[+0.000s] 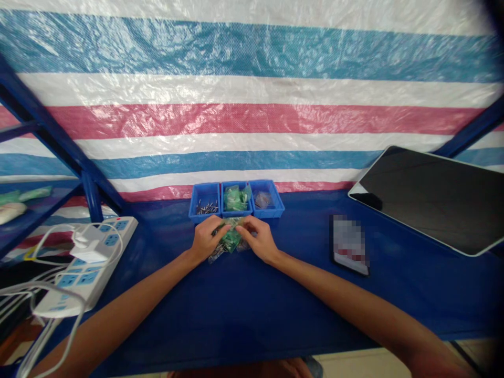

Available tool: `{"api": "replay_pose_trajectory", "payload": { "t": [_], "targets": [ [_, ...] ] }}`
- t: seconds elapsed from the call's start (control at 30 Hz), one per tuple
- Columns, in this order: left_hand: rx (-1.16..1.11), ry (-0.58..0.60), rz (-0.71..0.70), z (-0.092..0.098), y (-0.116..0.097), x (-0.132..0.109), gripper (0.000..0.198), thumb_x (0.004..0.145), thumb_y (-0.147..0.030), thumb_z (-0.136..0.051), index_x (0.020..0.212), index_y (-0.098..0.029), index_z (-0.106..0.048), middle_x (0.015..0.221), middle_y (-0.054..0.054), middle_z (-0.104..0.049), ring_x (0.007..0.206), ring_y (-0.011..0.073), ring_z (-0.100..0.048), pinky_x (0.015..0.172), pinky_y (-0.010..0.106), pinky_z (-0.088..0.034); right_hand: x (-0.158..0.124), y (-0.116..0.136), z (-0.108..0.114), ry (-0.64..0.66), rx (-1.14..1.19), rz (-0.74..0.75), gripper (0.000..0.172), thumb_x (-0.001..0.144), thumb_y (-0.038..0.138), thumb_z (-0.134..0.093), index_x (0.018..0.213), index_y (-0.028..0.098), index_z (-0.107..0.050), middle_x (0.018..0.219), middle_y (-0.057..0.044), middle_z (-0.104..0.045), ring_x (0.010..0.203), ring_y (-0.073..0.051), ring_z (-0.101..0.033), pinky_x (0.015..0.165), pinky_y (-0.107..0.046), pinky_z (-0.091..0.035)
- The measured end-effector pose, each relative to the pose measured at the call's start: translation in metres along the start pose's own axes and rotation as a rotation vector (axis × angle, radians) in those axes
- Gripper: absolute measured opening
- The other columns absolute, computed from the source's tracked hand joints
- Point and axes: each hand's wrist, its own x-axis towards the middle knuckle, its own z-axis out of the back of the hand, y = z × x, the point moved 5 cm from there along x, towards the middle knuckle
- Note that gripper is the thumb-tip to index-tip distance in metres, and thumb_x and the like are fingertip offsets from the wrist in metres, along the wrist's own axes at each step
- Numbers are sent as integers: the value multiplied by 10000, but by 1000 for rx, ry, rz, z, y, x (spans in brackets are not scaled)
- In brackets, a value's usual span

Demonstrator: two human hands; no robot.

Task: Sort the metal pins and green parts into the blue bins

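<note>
My left hand [208, 237] and my right hand [259, 239] are side by side, just in front of three small blue bins. Between them they grip a bundle of clear and green plastic packets [231, 239], with thumbs on top and fingers curled round its sides. Metal-looking pieces show at the bundle's lower left. The left bin [192, 209] holds thin metal pieces [207, 207], the middle bin [237, 213] holds green packets [236, 198], and the right bin [277, 209] holds small clear packets [263, 200].
A white power strip [100, 281] with plugs and cables lies at the left. At the right are a pixelated dark-edged object [349, 244] and a large black-screened panel [433, 194]. Blue frame bars and a striped plastic sheet [252, 121] stand behind the blue table [236, 315].
</note>
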Motion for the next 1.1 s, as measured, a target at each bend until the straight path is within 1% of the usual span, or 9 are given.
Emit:
{"api": "replay_pose_trajectory", "payload": {
  "t": [0.2,0.4,0.5,0.63,0.73,0.83,0.97,1.03,1.1],
  "targets": [
    [-2,72,-29,-3,-2,-1,270,899,-281,-507,685,-151,-609,655,12,-603,619,102,-555,639,222,-439,1,5,-5,73,-90,91,219,878,339,-519,726,183,-550,717,2,-499,629,-117,-474,582,-226,-393],
    [45,10,-45,-2,-7,-1,191,848,-284,-581,957,-136,-631,801,48,-668,693,128,-611,675,234,-486,1,0,-5,45,-114,83,173,850,280,-537,708,181,-533,693,15,-486,623,-114,-465,580,-226,-383],
    [48,-25,3,-1,-4,-3,179,842,-280,-584,947,-144,-636,823,45,-681,725,135,-634,708,235,-501,2,-2,-5,49,-100,57,179,855,293,-541,718,180,-557,682,14,-501,614,-115,-474,582,-227,-395],
    [20,-49,80,0,5,-6,203,845,-277,-578,1006,-161,-621,911,42,-682,796,138,-650,791,247,-514,1,-4,-4,64,-13,5,182,895,326,-493,935,190,-607,746,-3,-570,627,-121,-529,598,-236,-442],
    [-1,-113,112,0,13,-9,222,839,-284,-587,1026,-165,-602,1030,66,-649,937,165,-636,858,274,-507,-1,-4,-4,48,92,-7,293,932,293,-408,1196,215,-509,806,-5,-593,582,-106,-550,588,-240,-475],
    [-91,-123,161,-4,22,-14,233,838,-291,-590,1033,-165,-564,1015,64,-631,793,137,-650,735,256,-532,-2,1,-3,31,107,55,413,919,251,-413,1332,246,-395,995,-40,-589,628,-101,-572,604,-244,-499],
    [-251,1,196,-10,22,-14,253,861,-307,-559,1070,-172,-514,861,20,-642,530,79,-581,554,215,-496,-2,9,0,-4,-11,151,296,881,226,-487,1164,246,-572,1131,-76,-538,830,-143,-592,694,-268,-516],
    [-238,51,156,-7,15,-11,217,886,-305,-519,1053,-168,-537,806,19,-647,629,111,-618,619,230,-501,-1,9,3,-46,-41,160,189,875,227,-498,1005,231,-635,1131,-81,-538,945,-175,-581,736,-285,-515],
    [-194,110,63,-4,6,-6,234,921,-325,-442,990,-161,-595,905,62,-656,805,152,-632,747,275,-499,-1,6,4,-84,-33,139,142,876,244,-504,918,217,-637,1100,-79,-568,993,-192,-574,768,-298,-508]
  ]
}}
